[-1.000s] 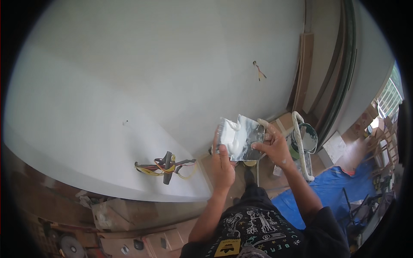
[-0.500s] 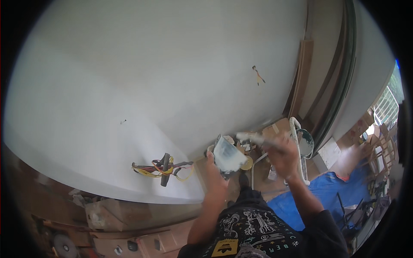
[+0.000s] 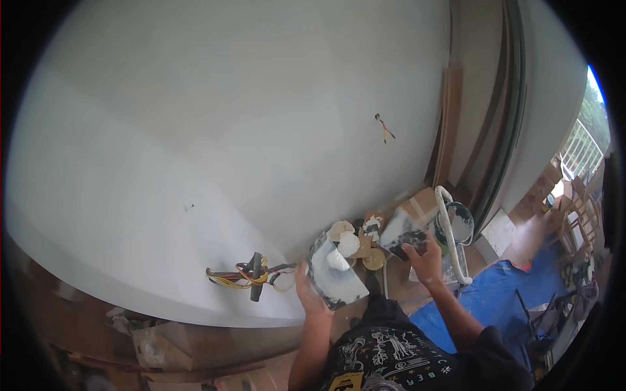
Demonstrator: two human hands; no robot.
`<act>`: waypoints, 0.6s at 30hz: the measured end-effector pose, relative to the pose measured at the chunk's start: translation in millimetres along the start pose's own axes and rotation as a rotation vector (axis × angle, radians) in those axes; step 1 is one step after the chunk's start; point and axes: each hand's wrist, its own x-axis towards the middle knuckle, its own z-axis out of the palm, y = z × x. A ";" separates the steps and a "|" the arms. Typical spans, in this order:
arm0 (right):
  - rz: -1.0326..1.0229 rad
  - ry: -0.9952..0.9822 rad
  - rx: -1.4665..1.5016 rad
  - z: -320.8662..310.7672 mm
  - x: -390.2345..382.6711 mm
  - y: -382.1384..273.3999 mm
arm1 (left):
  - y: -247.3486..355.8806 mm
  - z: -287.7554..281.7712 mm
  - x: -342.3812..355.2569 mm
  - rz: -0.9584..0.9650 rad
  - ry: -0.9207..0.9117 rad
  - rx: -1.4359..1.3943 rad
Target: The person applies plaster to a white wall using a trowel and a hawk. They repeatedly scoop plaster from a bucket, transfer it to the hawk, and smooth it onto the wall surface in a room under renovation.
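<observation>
My left hand (image 3: 312,293) is closed on the near left edge of a flat rectangular plastering board (image 3: 345,287), smeared white with dark patches. A thick white lump of plaster (image 3: 338,260) sits on its upper part. To the right, my right hand (image 3: 427,262) grips a broad plastering trowel (image 3: 403,233); white plaster coats its flat face, and its handle is mostly hidden by the fingers. The trowel is held apart from the board. Both tools are in front of the large white wall (image 3: 195,130), above the floor at its foot.
Bundled cables (image 3: 251,275) stick out of the wall at left, thinner wires (image 3: 385,129) at upper right. A bucket of white paste (image 3: 462,225) stands behind a white tubular frame (image 3: 445,205). Blue sheeting (image 3: 482,303) covers floor at right; wooden planks (image 3: 450,124) lean in the corner.
The trowel has turned from edge-on to showing its coated face, and my right hand has lowered. The board has shifted down and left, and a plaster lump now shows on it.
</observation>
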 end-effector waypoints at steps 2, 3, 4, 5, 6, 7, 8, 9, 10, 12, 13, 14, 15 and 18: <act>0.158 0.173 0.269 1.2 -4.0 21.1 | -0.2 -25.7 -4.4 -0.045 0.010 0.047; 0.218 0.232 0.413 3.1 -7.3 34.1 | -4.2 -44.2 -6.8 -0.099 0.019 0.053; 0.281 0.292 0.556 3.0 -11.3 44.5 | -11.6 -64.6 -8.8 -0.155 0.029 0.060; 0.329 0.285 0.547 0.6 -14.2 52.9 | -16.3 -81.3 -13.4 -0.204 0.045 0.071; 0.334 0.247 0.572 -0.8 -17.4 52.3 | -22.7 -91.1 -19.6 -0.218 0.149 0.131; 0.333 0.202 0.611 -4.0 -21.1 44.3 | -29.6 -100.1 -24.6 -0.215 0.254 0.195; 0.329 0.166 0.646 -7.0 -23.1 38.8 | -36.6 -119.6 -29.3 -0.322 0.220 0.046; 0.353 0.155 0.669 -10.0 -23.1 41.7 | -42.6 -136.2 -30.7 -0.440 0.176 -0.106; 0.375 0.146 0.677 -14.0 -21.9 45.7 | -43.5 -136.1 -32.5 -0.484 0.142 -0.099; 0.443 0.133 0.757 -11.5 -19.3 36.8 | -41.9 -130.2 -45.1 -0.556 0.087 -0.091; 0.493 0.135 0.828 -9.9 -18.7 28.1 | -41.6 -135.7 -47.2 -0.568 0.080 -0.096; 0.538 0.140 0.895 -10.3 -17.0 19.6 | -42.7 -139.4 -46.8 -0.583 0.065 -0.101; 0.513 0.149 0.878 -10.3 -17.7 13.2 | -43.4 -137.3 -43.4 -0.603 0.048 -0.107; 0.459 0.136 0.876 -14.2 -22.7 27.0 | -44.0 -122.2 -35.6 -0.468 0.140 0.142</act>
